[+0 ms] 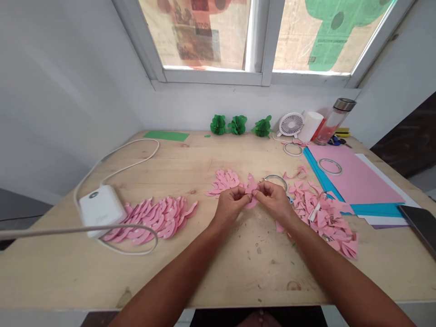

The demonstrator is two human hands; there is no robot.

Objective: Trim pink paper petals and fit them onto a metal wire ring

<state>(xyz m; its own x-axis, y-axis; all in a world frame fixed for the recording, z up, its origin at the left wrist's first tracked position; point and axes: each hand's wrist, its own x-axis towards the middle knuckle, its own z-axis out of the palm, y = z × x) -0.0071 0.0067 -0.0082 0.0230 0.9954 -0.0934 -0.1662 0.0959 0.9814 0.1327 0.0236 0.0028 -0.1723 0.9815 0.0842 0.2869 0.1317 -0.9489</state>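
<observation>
Pink paper piece (251,184) was held between left hand (232,205) and right hand (273,198), both pinched on it, pink cutouts (224,180) lay just beyond left hand, scrap heap (327,218) to the right.

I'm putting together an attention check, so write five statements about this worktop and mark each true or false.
1. The left hand and right hand are both on a pink paper piece. True.
2. The green paper ornaments at the back number five. False: three green paper ornaments stand there.
3. The white fan stands left of the clear bottle. True.
4. The pink sheet lies underneath the blue paper. False: the pink sheet lies on top of the blue paper.
5. A tape ring lies on the pink sheet. True.
</observation>
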